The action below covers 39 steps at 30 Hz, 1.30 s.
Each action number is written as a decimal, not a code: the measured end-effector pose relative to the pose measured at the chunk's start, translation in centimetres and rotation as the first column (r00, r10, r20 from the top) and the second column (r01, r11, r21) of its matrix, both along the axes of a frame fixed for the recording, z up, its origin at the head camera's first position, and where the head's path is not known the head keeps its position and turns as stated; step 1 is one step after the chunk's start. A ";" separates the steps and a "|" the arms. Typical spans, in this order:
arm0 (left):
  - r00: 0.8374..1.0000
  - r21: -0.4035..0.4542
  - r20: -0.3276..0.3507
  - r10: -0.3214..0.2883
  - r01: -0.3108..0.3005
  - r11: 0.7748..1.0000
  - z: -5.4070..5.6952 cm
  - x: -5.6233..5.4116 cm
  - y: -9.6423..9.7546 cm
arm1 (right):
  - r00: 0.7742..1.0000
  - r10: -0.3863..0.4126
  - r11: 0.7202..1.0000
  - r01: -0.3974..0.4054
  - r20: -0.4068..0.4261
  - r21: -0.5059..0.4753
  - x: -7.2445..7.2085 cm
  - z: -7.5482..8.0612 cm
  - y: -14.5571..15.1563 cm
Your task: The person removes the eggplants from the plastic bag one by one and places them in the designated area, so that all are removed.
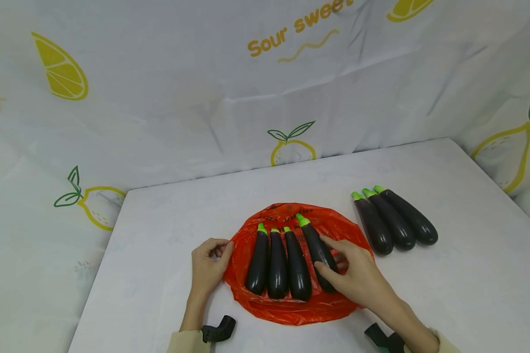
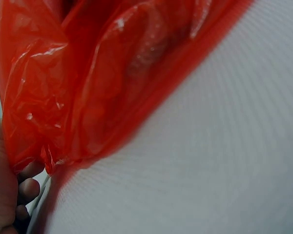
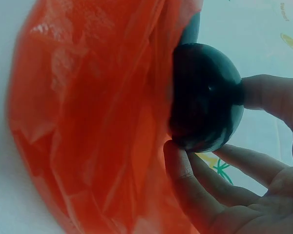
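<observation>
Left hand (image 1: 209, 264): is pinching the left edge of the red bag (image 1: 298, 315), its thumb and fingertips closing together on the plastic.
Right hand (image 1: 357, 274): is clamping around the near part of the held eggplant (image 1: 314, 240), thumb and fingers pressing on opposite sides.
Held eggplant: is slanting over the right part of the bag, green stem pointing far and left; how fully it is touching the plastic, one cannot tell.
Red bag: is spreading in a crumpled round between the hands, dark print showing at its far side.
Row of three eggplants (image 1: 277, 264): is lying on the red plastic, just left of the held eggplant, stems pointing far.
Loose eggplants (image 1: 388, 219): three are lying side by side at the far right of the bag, stems pointing far and left.
White table (image 1: 159, 245): is supporting the bag and the loose eggplants.
Backdrop (image 1: 181, 122): is hanging behind, showing printed lemons and lettering.
</observation>
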<state>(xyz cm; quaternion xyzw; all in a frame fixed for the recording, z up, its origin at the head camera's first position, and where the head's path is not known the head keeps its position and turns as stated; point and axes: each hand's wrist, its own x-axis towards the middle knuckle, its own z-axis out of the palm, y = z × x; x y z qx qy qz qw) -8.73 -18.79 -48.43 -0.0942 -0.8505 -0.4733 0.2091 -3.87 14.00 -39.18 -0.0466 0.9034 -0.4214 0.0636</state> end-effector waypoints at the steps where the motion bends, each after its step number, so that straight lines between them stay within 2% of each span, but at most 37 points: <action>1: 1.000 0.001 0.003 0.002 -0.002 1.000 0.0 0.0 0.0 | 1.000 -0.001 1.000 0.001 -0.001 0.002 0.0 0.0 0.1; 13: 1.000 -0.001 -0.007 0.006 -0.006 1.000 -0.1 0.0 0.0 | 0.995 -0.022 1.000 0.023 -0.099 0.005 -0.1 0.6 1.2; 24: 1.000 -0.009 0.014 0.014 -0.014 1.000 -0.1 -0.1 0.0 | 0.984 -0.043 0.998 0.051 -0.172 0.042 -0.4 1.1 2.5; 34: 1.000 -0.008 0.003 0.016 -0.015 1.000 0.0 0.0 0.0 | 0.953 -0.073 0.997 0.080 -0.293 0.010 -0.5 1.2 4.1; 39: 1.000 -0.003 0.015 0.014 -0.014 1.000 0.1 0.0 0.1 | 0.929 -0.096 0.995 0.103 -0.358 0.002 -0.8 1.2 5.2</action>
